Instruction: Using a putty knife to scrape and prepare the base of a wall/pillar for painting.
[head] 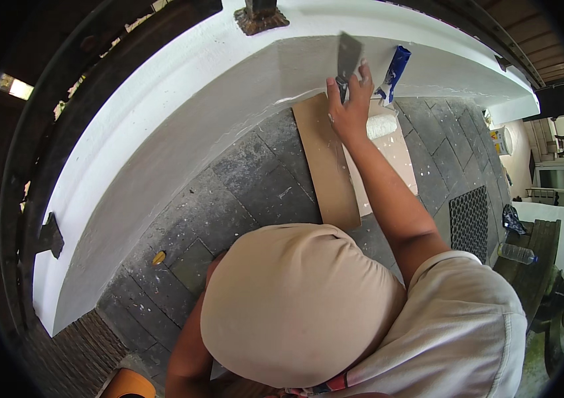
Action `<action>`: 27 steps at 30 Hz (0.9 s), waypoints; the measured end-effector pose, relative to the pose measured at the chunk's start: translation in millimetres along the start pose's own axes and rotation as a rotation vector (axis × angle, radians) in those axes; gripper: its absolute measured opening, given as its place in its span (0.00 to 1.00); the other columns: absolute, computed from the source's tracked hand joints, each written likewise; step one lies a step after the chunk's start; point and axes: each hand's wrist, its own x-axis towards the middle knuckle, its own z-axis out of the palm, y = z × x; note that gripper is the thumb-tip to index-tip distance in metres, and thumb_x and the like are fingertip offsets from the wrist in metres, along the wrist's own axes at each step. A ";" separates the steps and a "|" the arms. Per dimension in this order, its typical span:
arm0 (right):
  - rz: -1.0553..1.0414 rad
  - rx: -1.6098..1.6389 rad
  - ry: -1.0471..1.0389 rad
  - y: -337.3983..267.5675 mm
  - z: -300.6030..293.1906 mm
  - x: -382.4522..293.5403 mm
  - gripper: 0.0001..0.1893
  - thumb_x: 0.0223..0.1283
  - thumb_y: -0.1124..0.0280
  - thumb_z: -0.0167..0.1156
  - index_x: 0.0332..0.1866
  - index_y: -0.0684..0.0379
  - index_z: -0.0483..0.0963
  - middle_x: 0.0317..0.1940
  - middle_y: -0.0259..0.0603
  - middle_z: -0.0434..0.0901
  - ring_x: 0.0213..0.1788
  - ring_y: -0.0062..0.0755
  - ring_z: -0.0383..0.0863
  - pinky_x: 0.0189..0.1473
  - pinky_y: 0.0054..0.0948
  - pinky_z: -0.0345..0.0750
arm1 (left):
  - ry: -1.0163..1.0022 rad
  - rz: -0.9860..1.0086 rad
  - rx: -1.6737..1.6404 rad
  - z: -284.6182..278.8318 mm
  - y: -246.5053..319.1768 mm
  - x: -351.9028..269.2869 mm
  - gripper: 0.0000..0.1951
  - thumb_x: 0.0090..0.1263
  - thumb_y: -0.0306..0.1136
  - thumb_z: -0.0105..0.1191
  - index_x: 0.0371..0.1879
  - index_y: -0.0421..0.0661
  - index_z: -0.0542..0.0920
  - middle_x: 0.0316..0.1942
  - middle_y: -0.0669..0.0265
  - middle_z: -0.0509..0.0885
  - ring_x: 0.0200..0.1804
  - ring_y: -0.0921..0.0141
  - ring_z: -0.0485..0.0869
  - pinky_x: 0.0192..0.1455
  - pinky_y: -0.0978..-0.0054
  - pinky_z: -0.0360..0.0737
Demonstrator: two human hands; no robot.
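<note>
My right hand (pixel 354 102) holds a putty knife (pixel 349 57) by its dark handle, with its blurred blade pointing up in front of the low white wall (pixel 242 89). Just right of the hand, a blue paint-smeared handle (pixel 397 67) leans against that wall. Beneath the hand and forearm lie a brown cardboard strip (pixel 324 159) and a pale board (pixel 401 169). A white paint roller sleeve (pixel 382 127) rests on the board. My left hand is out of view; part of the left arm shows beside the beige cloth (pixel 301 303) that fills the lower middle.
Paint specks dot the grey stone tiles (pixel 262 174). To the right are a black rubber mat (pixel 468 224), a clear plastic bottle (pixel 516 253) on a wooden bench (pixel 535 248), and a white bucket (pixel 502 141). A dark post (pixel 261 17) rises from the wall's top.
</note>
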 end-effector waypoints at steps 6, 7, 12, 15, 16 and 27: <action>-0.193 -0.233 -0.144 -4.9 -4.8 5.1 0.14 0.62 0.62 0.66 0.44 0.63 0.80 0.74 0.72 0.48 0.73 0.68 0.53 0.71 0.51 0.58 | 0.019 -0.001 0.004 -1.9 -8.6 -13.8 0.17 0.75 0.43 0.47 0.48 0.40 0.72 0.33 0.48 0.84 0.36 0.49 0.85 0.35 0.53 0.80; -0.218 -0.224 -0.145 -8.6 -3.9 6.5 0.14 0.62 0.62 0.66 0.44 0.63 0.80 0.74 0.72 0.48 0.73 0.68 0.53 0.71 0.51 0.58 | 0.021 -0.003 0.003 -1.9 -9.2 -15.8 0.17 0.75 0.43 0.47 0.48 0.40 0.72 0.33 0.48 0.84 0.36 0.49 0.85 0.35 0.53 0.80; -0.139 -0.128 -0.120 -21.5 -1.6 13.9 0.15 0.61 0.61 0.66 0.43 0.63 0.81 0.74 0.70 0.47 0.75 0.67 0.49 0.72 0.51 0.57 | 0.023 -0.011 0.000 -1.4 -11.0 -22.3 0.17 0.75 0.43 0.47 0.48 0.40 0.72 0.33 0.48 0.84 0.36 0.49 0.85 0.35 0.53 0.80; -0.094 -0.216 -0.206 -20.1 -6.0 13.1 0.16 0.62 0.59 0.66 0.51 0.56 0.82 0.76 0.66 0.46 0.76 0.63 0.48 0.73 0.49 0.55 | 0.015 -0.014 -0.001 -1.1 -11.4 -20.2 0.17 0.75 0.43 0.47 0.48 0.40 0.72 0.33 0.48 0.84 0.37 0.49 0.85 0.35 0.53 0.80; -0.150 -0.183 -0.178 -18.3 -7.6 13.0 0.16 0.62 0.59 0.66 0.51 0.56 0.82 0.76 0.66 0.46 0.76 0.63 0.48 0.73 0.49 0.55 | 0.017 -0.013 0.001 -1.4 -11.7 -19.0 0.17 0.75 0.43 0.47 0.48 0.40 0.72 0.33 0.48 0.84 0.37 0.49 0.85 0.35 0.53 0.80; -0.047 -0.166 -0.189 -11.8 -7.1 9.3 0.16 0.59 0.60 0.68 0.48 0.58 0.82 0.76 0.66 0.44 0.74 0.65 0.49 0.72 0.52 0.55 | 0.007 -0.014 0.005 -0.5 -11.9 -8.5 0.17 0.75 0.43 0.47 0.48 0.40 0.73 0.34 0.48 0.84 0.37 0.49 0.85 0.36 0.53 0.80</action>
